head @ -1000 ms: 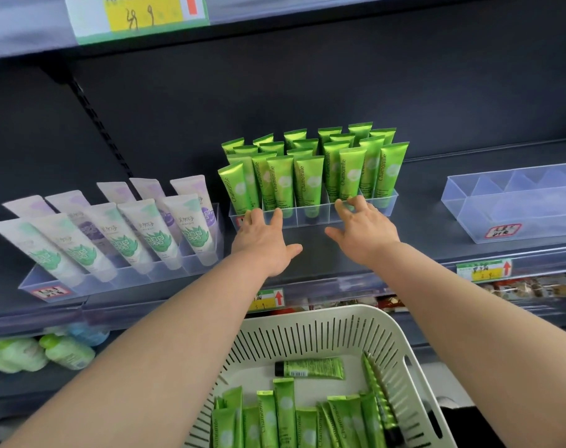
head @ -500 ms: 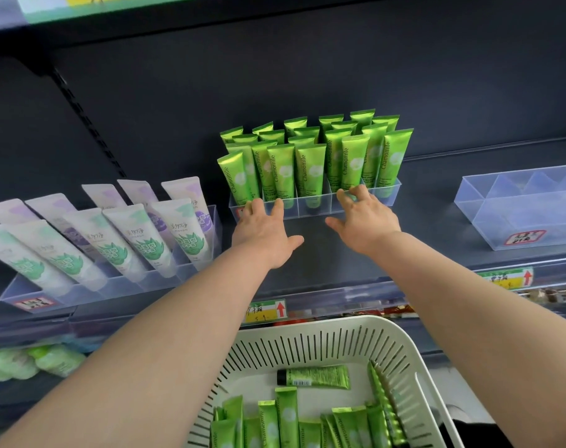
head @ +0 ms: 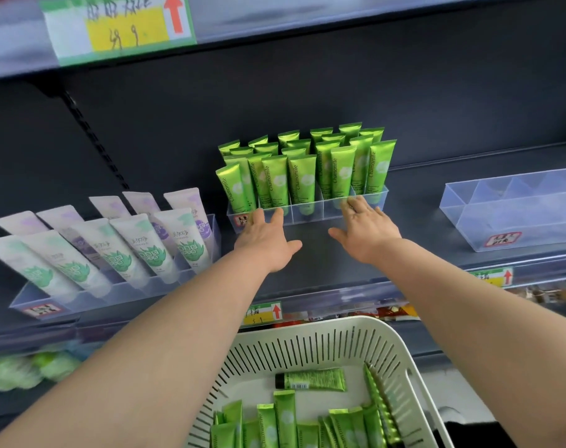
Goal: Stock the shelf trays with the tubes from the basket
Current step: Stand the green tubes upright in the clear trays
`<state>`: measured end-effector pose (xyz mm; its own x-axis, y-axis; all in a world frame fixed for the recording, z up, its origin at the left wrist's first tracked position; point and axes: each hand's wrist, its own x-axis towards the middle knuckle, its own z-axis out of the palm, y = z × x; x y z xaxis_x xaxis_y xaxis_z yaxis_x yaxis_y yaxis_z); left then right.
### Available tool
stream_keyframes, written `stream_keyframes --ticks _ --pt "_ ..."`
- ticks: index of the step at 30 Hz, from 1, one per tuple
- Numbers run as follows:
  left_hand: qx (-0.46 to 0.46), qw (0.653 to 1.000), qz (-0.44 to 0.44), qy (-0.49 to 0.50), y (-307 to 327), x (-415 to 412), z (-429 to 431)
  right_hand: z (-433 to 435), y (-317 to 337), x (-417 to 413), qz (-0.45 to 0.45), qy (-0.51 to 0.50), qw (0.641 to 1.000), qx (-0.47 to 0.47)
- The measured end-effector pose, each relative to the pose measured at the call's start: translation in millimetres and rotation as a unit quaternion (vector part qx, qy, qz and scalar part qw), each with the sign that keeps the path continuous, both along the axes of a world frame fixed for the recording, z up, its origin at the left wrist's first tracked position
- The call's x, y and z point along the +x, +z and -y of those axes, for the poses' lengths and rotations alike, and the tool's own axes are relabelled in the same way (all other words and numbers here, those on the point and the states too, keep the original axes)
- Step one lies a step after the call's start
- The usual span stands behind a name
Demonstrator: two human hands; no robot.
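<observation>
Both hands reach up to the shelf (head: 314,266) and meet the clear tray (head: 307,216) that stands at its middle, set back from the front edge. The left hand (head: 268,240) has its fingers straight and spread, the tips touching the left part of the tray's front wall, with the thumb held out to the side. The right hand (head: 365,234) lies the same way, fingers flat against the right part of that wall. Neither hand grips anything.

The tray is packed with green tubes (head: 302,181), standing upright in rows between its dividers, caps down. More green tubes (head: 284,418) lie side by side in the white slotted basket (head: 307,344) below the shelf's front edge, between the two forearms. One tube (head: 310,379) lies crosswise toward the basket's far wall, apart from the row, and another leans along the right wall.

Toward the left end of the shelf, another clear tray (head: 81,300) holds white tubes (head: 145,244) with green and purple prints, all tilted to the left. Toward the right end stands a third clear tray (head: 514,221) with dividers and a red label on its front. Price tags (head: 263,313) with red arrows sit along the shelf's front edge.
</observation>
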<state>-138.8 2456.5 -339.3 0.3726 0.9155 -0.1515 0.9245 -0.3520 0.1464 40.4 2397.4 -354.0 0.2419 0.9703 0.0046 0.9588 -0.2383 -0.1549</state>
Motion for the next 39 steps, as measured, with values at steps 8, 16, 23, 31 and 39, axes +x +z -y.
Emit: stream_keyframes --ticks 8,16,23,31,39 --pt "-0.009 0.998 0.019 -0.061 9 33 31 51 9 40 0.017 -0.085 0.996 -0.023" --pt "0.002 0.991 0.032 -0.128 21 73 64 94 15 74 0.069 -0.232 0.967 -0.076" --pt "0.009 0.989 0.037 -0.14 26 76 73 102 14 80 0.036 -0.261 0.963 -0.05" --pt "0.013 0.992 0.023 -0.12 26 62 72 95 25 47 -0.041 -0.143 0.989 0.004" --pt "0.023 0.986 0.03 -0.162 37 75 85 116 26 53 0.003 -0.103 0.995 0.019"
